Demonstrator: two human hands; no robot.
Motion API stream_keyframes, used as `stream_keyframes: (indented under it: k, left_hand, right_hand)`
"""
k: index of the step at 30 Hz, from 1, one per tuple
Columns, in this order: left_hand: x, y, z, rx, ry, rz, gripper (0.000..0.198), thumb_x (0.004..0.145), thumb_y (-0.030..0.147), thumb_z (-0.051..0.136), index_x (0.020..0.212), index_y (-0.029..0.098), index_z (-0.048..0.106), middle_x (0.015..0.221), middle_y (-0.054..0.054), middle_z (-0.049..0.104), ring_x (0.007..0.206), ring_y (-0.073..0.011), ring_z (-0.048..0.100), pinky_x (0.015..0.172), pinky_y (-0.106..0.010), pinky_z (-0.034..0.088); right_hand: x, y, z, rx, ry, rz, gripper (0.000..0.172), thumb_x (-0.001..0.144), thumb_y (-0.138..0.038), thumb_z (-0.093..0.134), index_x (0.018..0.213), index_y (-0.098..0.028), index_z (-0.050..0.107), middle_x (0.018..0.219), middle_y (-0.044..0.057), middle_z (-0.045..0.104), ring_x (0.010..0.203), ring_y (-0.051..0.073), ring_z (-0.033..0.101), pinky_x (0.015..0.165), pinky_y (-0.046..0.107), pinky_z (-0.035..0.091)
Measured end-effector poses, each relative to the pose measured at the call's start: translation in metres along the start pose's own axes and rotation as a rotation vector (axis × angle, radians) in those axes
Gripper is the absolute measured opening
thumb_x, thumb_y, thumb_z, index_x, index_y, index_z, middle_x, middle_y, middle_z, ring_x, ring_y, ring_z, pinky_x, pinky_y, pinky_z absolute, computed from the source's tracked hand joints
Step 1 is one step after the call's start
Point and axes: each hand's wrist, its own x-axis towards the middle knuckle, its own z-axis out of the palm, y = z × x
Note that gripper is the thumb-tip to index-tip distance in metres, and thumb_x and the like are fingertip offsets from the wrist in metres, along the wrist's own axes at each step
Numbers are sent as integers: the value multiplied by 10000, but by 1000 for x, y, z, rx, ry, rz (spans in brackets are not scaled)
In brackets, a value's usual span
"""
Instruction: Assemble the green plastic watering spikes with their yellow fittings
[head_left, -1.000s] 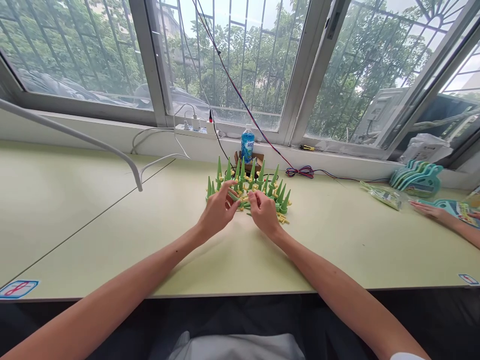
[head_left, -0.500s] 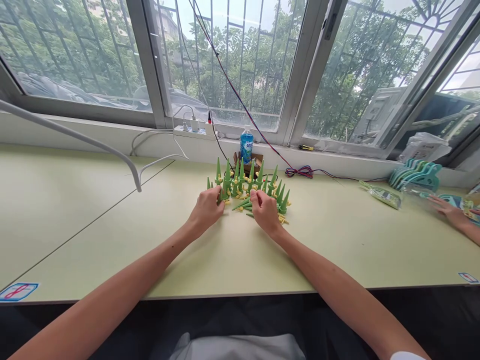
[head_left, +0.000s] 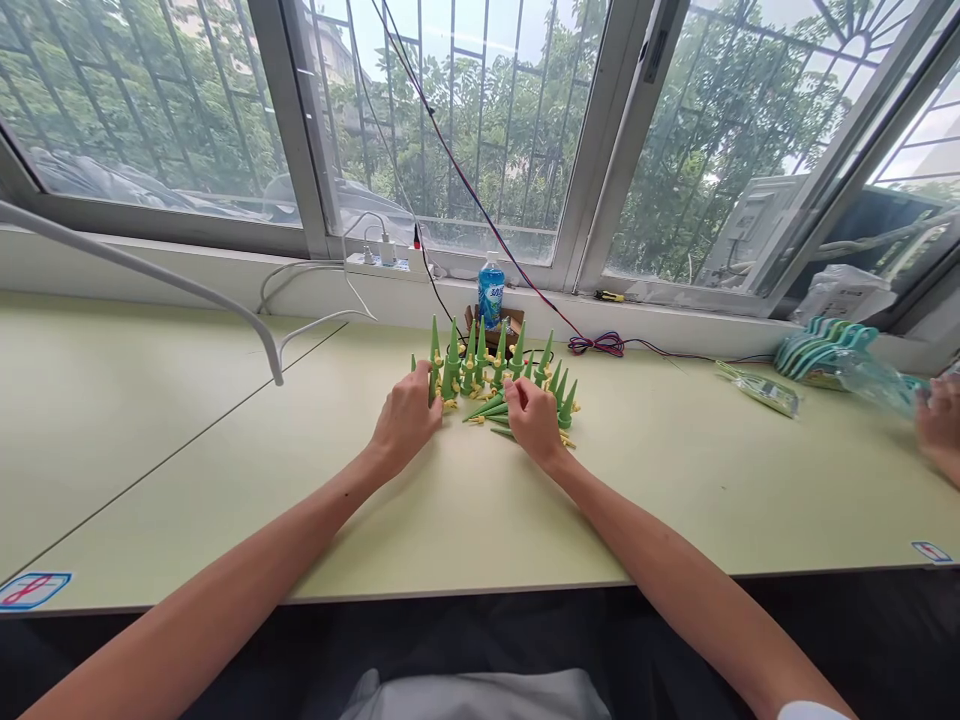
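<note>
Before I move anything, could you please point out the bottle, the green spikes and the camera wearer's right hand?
Bottle (head_left: 491, 293): head view, on its label.
Green spikes (head_left: 481, 347): head view, on the shaft of a standing one.
Right hand (head_left: 534, 416): head view, on its back.

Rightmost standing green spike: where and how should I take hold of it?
Probably best pinched low on the rightmost green spike, where it is thick, coming from the right: it tapers to a point, and the other spikes crowd its left.
</note>
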Motion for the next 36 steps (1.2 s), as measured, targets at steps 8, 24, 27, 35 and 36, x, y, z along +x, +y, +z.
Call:
stream_keyframes:
  k: [8, 24, 27, 35, 36]
  left_hand:
    - [-3, 15, -2, 15, 220, 75, 198, 858, 266, 540, 1045, 200, 539, 1021, -74, 536, 537, -95, 479, 495, -249, 381]
    - [-14, 10, 32, 12, -463, 183, 349, 916, 380, 428, 1130, 187, 625, 1104, -106, 674, 1073, -288, 614, 900, -417, 476]
    - [-14, 8, 35, -29, -453, 169, 348, 908, 379, 436, 1115, 194, 646, 1137, -100, 675, 1087, -282, 612, 927, -420, 469]
    - [-10, 8, 34, -107, -453, 149, 361, 912, 344, 412, 1047, 180, 703, 1154, -92, 679, 1095, -259, 612, 973, -400, 454]
    - [-9, 8, 33, -122, -447, 141, 355, 906, 343, 421, 1028, 181, 712, 1137, -89, 685, 1077, -257, 619, 964, -394, 459]
  right_hand:
    - [3, 1, -2, -43, 72, 18, 352, 973, -403, 358, 683, -209, 405, 532, -49, 386, 492, 114, 357, 529, 237, 267]
    - [2, 7, 1, -69, 71, 3, 312, 969, -376, 369, 711, -208, 419, 552, -51, 407, 509, 115, 386, 556, 231, 280]
    - [2, 8, 2, -71, 48, 3, 315, 968, -376, 366, 704, -209, 407, 556, -49, 406, 510, 116, 385, 553, 234, 279]
    - [2, 6, 2, -59, 9, 6, 290, 956, -357, 388, 714, -205, 438, 566, -43, 437, 512, 115, 400, 548, 235, 285]
    - [1, 6, 2, -60, 1, 8, 289, 954, -354, 390, 711, -205, 439, 562, -44, 435, 511, 116, 400, 546, 235, 285]
